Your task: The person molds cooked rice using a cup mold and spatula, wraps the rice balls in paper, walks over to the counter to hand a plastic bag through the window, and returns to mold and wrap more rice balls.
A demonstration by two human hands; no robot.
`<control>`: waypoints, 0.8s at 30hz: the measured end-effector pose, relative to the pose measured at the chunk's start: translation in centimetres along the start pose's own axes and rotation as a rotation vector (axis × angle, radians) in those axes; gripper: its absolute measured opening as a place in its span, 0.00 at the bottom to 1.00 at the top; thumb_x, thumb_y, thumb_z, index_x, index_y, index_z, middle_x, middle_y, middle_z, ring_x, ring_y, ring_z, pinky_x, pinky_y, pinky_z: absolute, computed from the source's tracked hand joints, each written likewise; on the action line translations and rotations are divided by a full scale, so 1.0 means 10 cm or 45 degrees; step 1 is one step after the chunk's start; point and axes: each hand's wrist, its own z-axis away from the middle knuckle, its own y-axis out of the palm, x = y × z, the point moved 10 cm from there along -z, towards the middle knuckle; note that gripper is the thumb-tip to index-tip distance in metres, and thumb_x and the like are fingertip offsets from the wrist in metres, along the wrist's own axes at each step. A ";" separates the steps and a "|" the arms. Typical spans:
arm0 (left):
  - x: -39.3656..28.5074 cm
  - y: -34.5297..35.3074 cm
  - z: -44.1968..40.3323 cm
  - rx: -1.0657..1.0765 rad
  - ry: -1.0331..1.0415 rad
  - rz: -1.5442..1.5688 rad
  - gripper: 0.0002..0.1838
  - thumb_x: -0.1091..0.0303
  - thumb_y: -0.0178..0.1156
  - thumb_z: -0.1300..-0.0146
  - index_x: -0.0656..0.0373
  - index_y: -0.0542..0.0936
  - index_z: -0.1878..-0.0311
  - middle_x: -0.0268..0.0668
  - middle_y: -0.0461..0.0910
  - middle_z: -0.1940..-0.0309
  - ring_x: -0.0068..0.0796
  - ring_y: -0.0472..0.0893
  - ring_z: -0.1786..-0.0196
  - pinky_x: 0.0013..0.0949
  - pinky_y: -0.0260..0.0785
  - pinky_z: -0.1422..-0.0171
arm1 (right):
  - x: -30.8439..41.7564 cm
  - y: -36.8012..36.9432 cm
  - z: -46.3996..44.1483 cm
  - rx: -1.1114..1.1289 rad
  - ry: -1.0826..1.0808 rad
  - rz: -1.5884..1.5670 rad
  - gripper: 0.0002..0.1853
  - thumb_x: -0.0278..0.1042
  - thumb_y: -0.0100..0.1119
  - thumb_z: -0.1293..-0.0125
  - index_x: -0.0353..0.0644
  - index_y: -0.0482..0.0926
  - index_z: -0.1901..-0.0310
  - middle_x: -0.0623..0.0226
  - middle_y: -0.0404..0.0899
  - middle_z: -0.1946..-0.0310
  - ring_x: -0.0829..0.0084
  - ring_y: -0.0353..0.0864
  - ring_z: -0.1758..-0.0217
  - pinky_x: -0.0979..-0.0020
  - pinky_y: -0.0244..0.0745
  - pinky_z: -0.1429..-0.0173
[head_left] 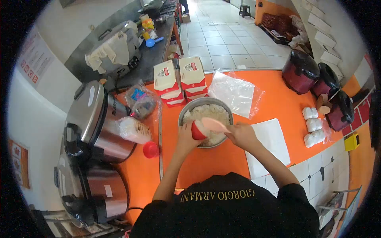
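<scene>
My left hand (186,138) is wrapped round a small red cup (196,131), tilted over the near left side of a metal bowl (181,116). White rice shows at the cup's mouth. In my right hand (242,137) is the handle of a pale pink rice paddle (214,125); its blade lies across the cup's opening, above the bowl. Cooked white rice (210,112) fills much of the bowl. How far the cup is filled is partly hidden by the paddle and my fingers.
Red-and-white boxes (192,71) stand behind the bowl, with clear plastic bags (234,93) beside them. White paper sheets (270,146) lie right; wrapped white bundles (313,125) sit farther off. Large cookers (87,115) and another red cup (151,149) are left; smaller cookers (299,71) stand far right.
</scene>
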 end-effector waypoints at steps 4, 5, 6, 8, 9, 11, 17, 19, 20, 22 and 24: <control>-0.25 -0.17 0.01 0.118 0.093 0.135 0.47 0.54 0.75 0.69 0.59 0.64 0.43 0.49 0.69 0.48 0.46 0.68 0.45 0.44 0.60 0.40 | -0.42 0.17 0.05 0.161 0.579 -0.783 0.18 0.45 0.44 0.34 0.36 0.74 0.61 0.53 0.76 0.75 0.56 0.78 0.71 0.60 0.69 0.70; -0.24 -0.14 0.01 0.150 0.029 0.409 0.47 0.58 0.75 0.68 0.59 0.63 0.42 0.47 0.68 0.47 0.44 0.67 0.43 0.42 0.60 0.39 | -0.40 0.22 0.05 0.153 0.581 -0.786 0.18 0.45 0.44 0.34 0.36 0.74 0.61 0.53 0.76 0.75 0.56 0.78 0.71 0.60 0.69 0.70; -0.24 -0.10 0.01 0.181 -0.035 0.681 0.47 0.61 0.76 0.68 0.58 0.62 0.41 0.45 0.68 0.46 0.42 0.66 0.41 0.41 0.61 0.38 | -0.35 0.30 0.05 0.095 0.566 -0.904 0.20 0.46 0.42 0.33 0.35 0.74 0.60 0.50 0.76 0.75 0.53 0.77 0.71 0.59 0.69 0.69; -0.35 -0.18 -0.02 0.139 -0.014 0.710 0.47 0.64 0.75 0.66 0.58 0.60 0.41 0.45 0.65 0.44 0.42 0.66 0.40 0.40 0.66 0.42 | -0.17 0.35 0.08 0.027 0.548 -1.021 0.21 0.47 0.39 0.32 0.34 0.73 0.60 0.47 0.76 0.74 0.50 0.77 0.70 0.57 0.69 0.68; -0.39 -0.24 -0.04 0.093 -0.004 0.745 0.46 0.66 0.74 0.63 0.58 0.58 0.40 0.45 0.62 0.42 0.43 0.66 0.40 0.40 0.71 0.45 | -0.02 0.33 0.11 0.024 0.536 -0.970 0.22 0.47 0.38 0.32 0.33 0.73 0.61 0.46 0.76 0.73 0.49 0.77 0.68 0.56 0.69 0.66; -0.45 -0.31 -0.07 0.124 0.033 0.680 0.47 0.68 0.74 0.63 0.57 0.57 0.39 0.45 0.61 0.41 0.41 0.65 0.40 0.39 0.73 0.47 | 0.10 0.28 0.13 0.019 0.523 -0.918 0.23 0.48 0.37 0.32 0.33 0.73 0.61 0.44 0.76 0.72 0.48 0.76 0.67 0.55 0.69 0.63; -0.40 -0.27 -0.07 0.172 -0.019 0.713 0.52 0.68 0.76 0.67 0.57 0.55 0.37 0.42 0.62 0.40 0.38 0.63 0.38 0.39 0.63 0.38 | 0.03 0.28 0.18 0.210 0.570 -0.772 0.22 0.47 0.36 0.31 0.33 0.73 0.66 0.47 0.75 0.77 0.52 0.77 0.70 0.58 0.69 0.63; -0.32 -0.22 -0.08 0.166 -0.041 0.763 0.53 0.69 0.76 0.67 0.57 0.53 0.37 0.42 0.60 0.40 0.38 0.62 0.37 0.39 0.62 0.37 | -0.07 0.12 0.12 -0.118 0.370 -1.066 0.21 0.44 0.35 0.32 0.34 0.72 0.69 0.56 0.71 0.83 0.61 0.73 0.77 0.62 0.68 0.69; -0.29 -0.21 -0.09 0.108 0.006 0.910 0.53 0.70 0.75 0.66 0.57 0.52 0.36 0.42 0.58 0.39 0.37 0.60 0.36 0.39 0.60 0.36 | -0.09 0.15 0.13 -0.121 0.367 -1.065 0.21 0.44 0.35 0.32 0.34 0.72 0.69 0.56 0.71 0.83 0.61 0.73 0.77 0.62 0.68 0.69; -0.31 -0.25 -0.10 0.047 0.053 1.058 0.53 0.70 0.75 0.66 0.57 0.51 0.36 0.42 0.56 0.38 0.36 0.58 0.34 0.39 0.59 0.35 | -0.29 0.64 0.40 0.228 1.043 -1.417 0.20 0.42 0.35 0.32 0.35 0.71 0.70 0.62 0.68 0.84 0.69 0.69 0.78 0.67 0.66 0.69; -0.38 -0.27 -0.12 0.086 0.098 0.806 0.52 0.70 0.74 0.67 0.57 0.54 0.37 0.42 0.55 0.39 0.38 0.57 0.35 0.39 0.57 0.35 | -0.21 0.69 0.39 0.235 0.959 -1.380 0.20 0.43 0.35 0.32 0.35 0.72 0.68 0.59 0.70 0.82 0.65 0.72 0.76 0.66 0.67 0.67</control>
